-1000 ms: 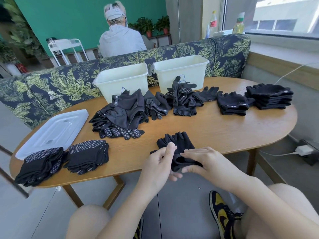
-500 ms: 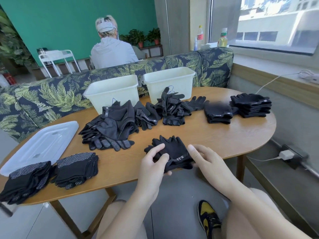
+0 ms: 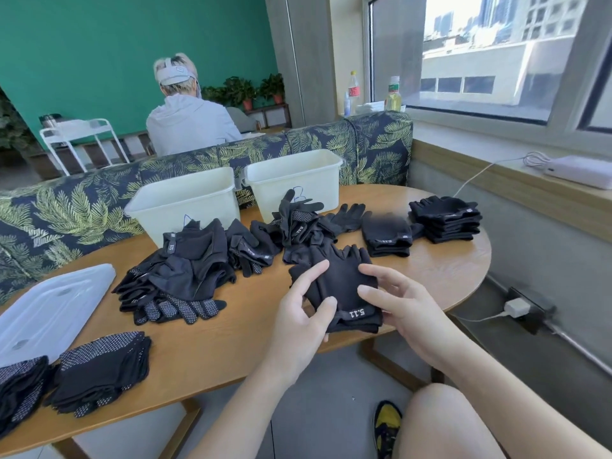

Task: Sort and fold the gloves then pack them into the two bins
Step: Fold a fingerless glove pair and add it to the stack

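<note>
A folded black fingerless glove pair point(image 3: 342, 286) with a "5.11" cuff label is held just above the table's near edge. My left hand point(image 3: 303, 314) grips its left side, thumb on top. My right hand point(image 3: 402, 308) holds its right side, thumb and forefinger on the fabric. Behind lies a loose heap of black gloves point(image 3: 185, 270) and a second heap point(image 3: 298, 226). Two white bins point(image 3: 185, 203) point(image 3: 298, 180) stand at the back. Folded stacks sit at the right point(image 3: 385, 233) point(image 3: 445, 218) and at the left point(image 3: 99, 369) point(image 3: 20, 392).
A white bin lid point(image 3: 49, 309) lies on the wooden table point(image 3: 212, 352) at the left. A leaf-print sofa point(image 3: 66, 207) backs the table, with a person seated beyond it. A charger and cable point(image 3: 515, 308) are on the floor at the right.
Both hands have lifted the folded glove pair off the table's near edge and moved it up and rightward. The view has swung to the right.
</note>
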Available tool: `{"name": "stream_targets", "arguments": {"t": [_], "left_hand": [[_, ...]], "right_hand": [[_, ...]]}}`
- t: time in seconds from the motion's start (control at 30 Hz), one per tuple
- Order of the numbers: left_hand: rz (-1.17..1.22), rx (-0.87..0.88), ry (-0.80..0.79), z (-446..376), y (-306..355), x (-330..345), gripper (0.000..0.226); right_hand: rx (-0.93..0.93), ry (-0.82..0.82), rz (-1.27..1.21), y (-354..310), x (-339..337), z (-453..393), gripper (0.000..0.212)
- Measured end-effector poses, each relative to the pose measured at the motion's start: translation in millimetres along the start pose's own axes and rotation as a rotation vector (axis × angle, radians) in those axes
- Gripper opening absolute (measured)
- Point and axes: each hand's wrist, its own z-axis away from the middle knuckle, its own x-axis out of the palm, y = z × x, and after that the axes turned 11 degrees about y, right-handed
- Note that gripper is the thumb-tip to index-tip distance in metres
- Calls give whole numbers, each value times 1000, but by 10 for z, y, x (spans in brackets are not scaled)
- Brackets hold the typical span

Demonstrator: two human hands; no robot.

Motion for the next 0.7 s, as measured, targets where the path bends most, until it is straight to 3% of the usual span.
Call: {"name": "stream_targets", "arguments": {"t": [0.07,0.17,0.2,0.33,0.47,0.7], "left_hand": [[-109,64,6,-44,16,56,60],[-304,189,58,-122,81,176,70],[-337,223,73,-151,122,222,72],[-443,354,60,-304,198,397,85],[-601,487,-9,-341,326,544,95],[-593,607,-113,-472,320,671,61]], "right_hand": [[-61,47,172,-38,-58,-19,45],[-396,292,716,-30,-89,-47,38],[-457,321,707,-42,-76,-62,34],[-215,130,315,-195,20,-132,34],[-105,37,-20,-347,36,-213,36],[27,44,-254,-455,-108,-379,52]]}}
